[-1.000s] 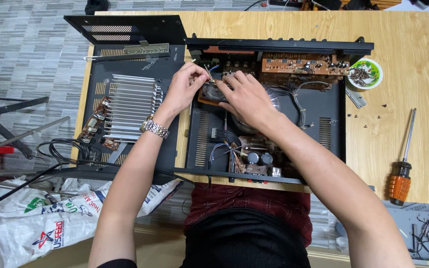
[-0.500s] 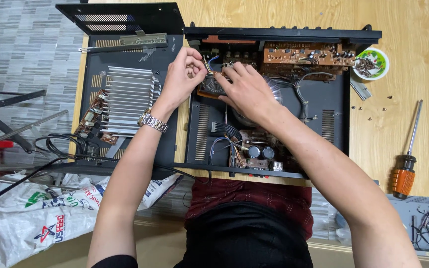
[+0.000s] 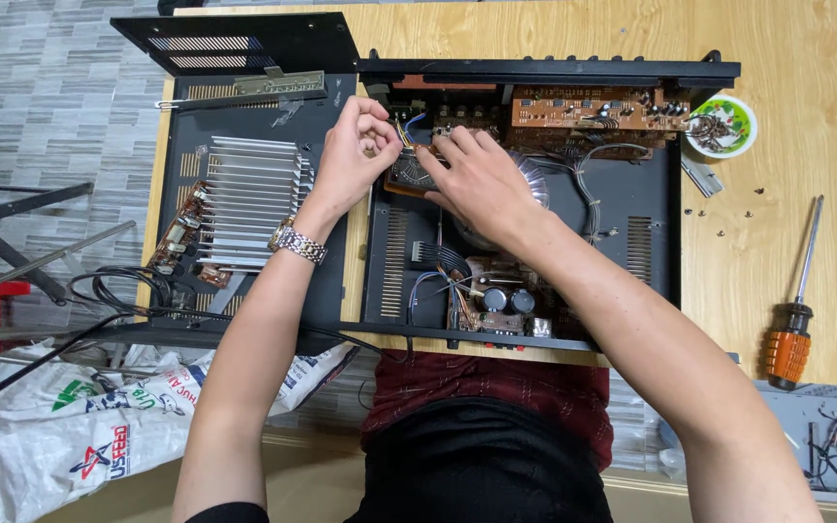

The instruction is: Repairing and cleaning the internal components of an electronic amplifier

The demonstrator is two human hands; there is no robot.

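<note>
Above the frame's centre, the left hand (image 3: 356, 155) pinches thin wires (image 3: 407, 126) between curled fingertips, while the right hand (image 3: 481, 184) rests with fingers spread over a brown circuit board (image 3: 409, 174) inside the opened amplifier chassis (image 3: 651, 242). A finned heatsink (image 3: 249, 199) lies centre-left; an orange-handled screwdriver (image 3: 794, 310) lies at right.

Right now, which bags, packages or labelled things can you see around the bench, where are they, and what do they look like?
Plastic bag: on the floor at lower left, below the table edge; crumpled, white, with green, red and blue printing.
Small dish: on the table at upper right, beside the open chassis; round, white and green patterned, holding small parts.
No screens or signs in view.
</note>
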